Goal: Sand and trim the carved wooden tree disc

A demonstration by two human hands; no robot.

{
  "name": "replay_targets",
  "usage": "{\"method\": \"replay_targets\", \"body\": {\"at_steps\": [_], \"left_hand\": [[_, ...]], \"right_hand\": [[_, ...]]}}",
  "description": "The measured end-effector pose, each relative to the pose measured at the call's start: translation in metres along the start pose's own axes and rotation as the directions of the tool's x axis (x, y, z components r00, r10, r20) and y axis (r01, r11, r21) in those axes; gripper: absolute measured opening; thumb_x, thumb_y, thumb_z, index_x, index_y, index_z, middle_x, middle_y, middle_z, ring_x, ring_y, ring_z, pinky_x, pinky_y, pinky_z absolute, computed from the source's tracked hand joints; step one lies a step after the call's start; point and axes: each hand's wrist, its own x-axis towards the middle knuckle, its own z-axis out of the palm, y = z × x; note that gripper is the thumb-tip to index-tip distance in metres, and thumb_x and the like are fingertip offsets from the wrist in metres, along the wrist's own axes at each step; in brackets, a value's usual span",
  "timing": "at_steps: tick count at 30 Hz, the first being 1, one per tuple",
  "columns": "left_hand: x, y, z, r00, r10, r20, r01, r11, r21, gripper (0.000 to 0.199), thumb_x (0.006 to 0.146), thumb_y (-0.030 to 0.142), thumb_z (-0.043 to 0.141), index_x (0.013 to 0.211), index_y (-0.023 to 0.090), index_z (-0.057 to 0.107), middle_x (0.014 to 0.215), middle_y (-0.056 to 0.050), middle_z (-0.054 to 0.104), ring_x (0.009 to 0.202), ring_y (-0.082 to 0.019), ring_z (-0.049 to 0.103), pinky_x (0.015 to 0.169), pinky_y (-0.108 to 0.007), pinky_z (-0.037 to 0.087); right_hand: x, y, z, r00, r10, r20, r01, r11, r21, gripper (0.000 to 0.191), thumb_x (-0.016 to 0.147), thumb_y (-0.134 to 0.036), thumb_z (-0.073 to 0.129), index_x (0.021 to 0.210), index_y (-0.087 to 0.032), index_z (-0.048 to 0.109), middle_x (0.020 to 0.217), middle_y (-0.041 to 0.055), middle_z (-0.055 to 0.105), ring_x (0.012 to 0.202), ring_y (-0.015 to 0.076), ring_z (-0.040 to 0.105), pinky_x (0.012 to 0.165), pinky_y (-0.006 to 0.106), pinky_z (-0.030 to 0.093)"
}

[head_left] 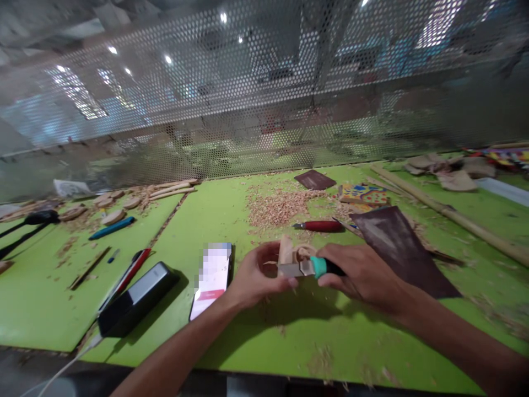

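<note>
My left hand (259, 275) is closed round a small pale piece of wood (285, 249), which stands up between thumb and fingers. In my right hand (357, 271) is a carving knife (319, 267) with a teal and black handle. Its broad, flat blade points left and lies against the wood, close to my left thumb. A ring-like, hollowed pale wooden part (305, 251) shows just behind the blade; whether it belongs to the same piece I cannot tell. Both hands are held over the green table near its front edge.
Wood shavings (276, 208) lie heaped behind my hands. A red-handled knife (320, 226), brown sandpaper (403, 248) and a patterned box (363, 194) are close by. Left stand a lit phone (212, 278) and a black power bank (138, 298) with a cable. Perforated metal screen (248, 99) bounds the back.
</note>
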Motion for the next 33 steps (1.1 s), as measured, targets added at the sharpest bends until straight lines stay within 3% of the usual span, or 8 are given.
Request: {"method": "replay_targets", "body": {"at_steps": [9,15,18,20,21,23,27,33], "left_hand": [[-0.002,0.003,0.001,0.993,0.100,-0.063,-0.092,0.989,0.119,0.075,0.063,0.028,0.092,0.132,0.015,0.066,0.122,-0.017,0.073,0.109,-0.034,0.067,0.101,-0.051,0.049],[-0.002,0.006,-0.001,1.000,-0.009,-0.030,0.012,0.991,0.131,0.078,0.062,0.037,0.093,0.132,0.014,0.066,0.128,-0.018,0.072,0.114,-0.035,0.068,0.102,-0.051,0.051],[-0.003,0.010,0.000,0.998,-0.034,0.056,0.026,0.989,0.146,0.080,0.059,0.036,0.096,0.130,0.015,0.066,0.129,-0.017,0.072,0.114,-0.036,0.069,0.099,-0.048,0.053],[-0.004,0.011,0.000,0.993,-0.019,0.113,0.000,0.987,0.159,0.084,0.057,0.034,0.098,0.132,0.017,0.065,0.132,-0.016,0.071,0.116,-0.036,0.068,0.098,-0.047,0.054],[-0.004,0.010,0.000,0.993,-0.014,0.115,-0.004,0.988,0.157,0.084,0.058,0.034,0.098,0.133,0.017,0.065,0.132,-0.016,0.070,0.116,-0.035,0.068,0.097,-0.046,0.054],[-0.003,0.008,-0.001,0.996,-0.020,0.091,0.008,0.991,0.136,0.084,0.060,0.035,0.097,0.135,0.017,0.063,0.133,-0.017,0.069,0.116,-0.034,0.069,0.098,-0.047,0.054],[-0.002,0.003,-0.002,0.997,-0.022,0.071,0.016,0.996,0.086,0.082,0.063,0.036,0.095,0.135,0.016,0.061,0.132,-0.017,0.070,0.113,-0.033,0.070,0.099,-0.048,0.054],[-0.003,0.003,-0.003,0.994,0.010,0.107,-0.019,0.997,0.081,0.079,0.065,0.039,0.091,0.134,0.016,0.061,0.129,-0.017,0.071,0.114,-0.033,0.068,0.101,-0.049,0.052]], "right_hand": [[0.000,-0.004,-0.004,1.000,0.016,0.020,-0.012,0.983,-0.181,0.059,0.106,-0.064,0.029,0.118,-0.021,0.067,0.072,0.0028,0.069,0.063,0.0201,0.065,0.059,0.032,0.038],[0.002,0.005,-0.005,0.997,-0.061,-0.052,0.042,0.951,-0.307,0.059,0.105,-0.067,0.034,0.096,-0.019,0.067,0.074,0.0045,0.072,0.066,0.0202,0.068,0.059,0.031,0.038],[0.002,0.029,-0.013,0.991,0.105,-0.079,-0.128,0.920,-0.371,0.060,0.106,-0.066,0.031,0.091,-0.020,0.066,0.072,0.0055,0.071,0.061,0.0204,0.066,0.054,0.030,0.032],[0.000,0.045,-0.021,0.960,0.236,-0.152,-0.279,0.869,-0.409,0.061,0.106,-0.066,0.029,0.087,-0.021,0.065,0.060,0.0030,0.065,0.046,0.0180,0.055,0.049,0.030,0.024],[0.000,0.049,-0.025,0.946,0.255,-0.202,-0.319,0.847,-0.425,0.061,0.105,-0.067,0.031,0.089,-0.020,0.065,0.063,0.0046,0.067,0.049,0.0192,0.056,0.050,0.031,0.025],[-0.001,0.048,-0.027,0.956,0.182,-0.229,-0.260,0.888,-0.380,0.060,0.106,-0.066,0.031,0.095,-0.018,0.066,0.070,0.0062,0.069,0.054,0.0199,0.060,0.052,0.031,0.029],[0.004,0.016,-0.012,0.996,-0.021,-0.083,0.004,0.980,-0.198,0.063,0.104,-0.070,0.031,0.088,-0.018,0.064,0.069,0.0040,0.068,0.060,0.0177,0.062,0.056,0.029,0.034],[0.009,-0.005,0.001,0.996,-0.061,-0.070,0.052,0.991,-0.127,0.063,0.103,-0.071,0.032,0.086,-0.019,0.063,0.064,0.0004,0.065,0.057,0.0152,0.060,0.056,0.029,0.033]]}}
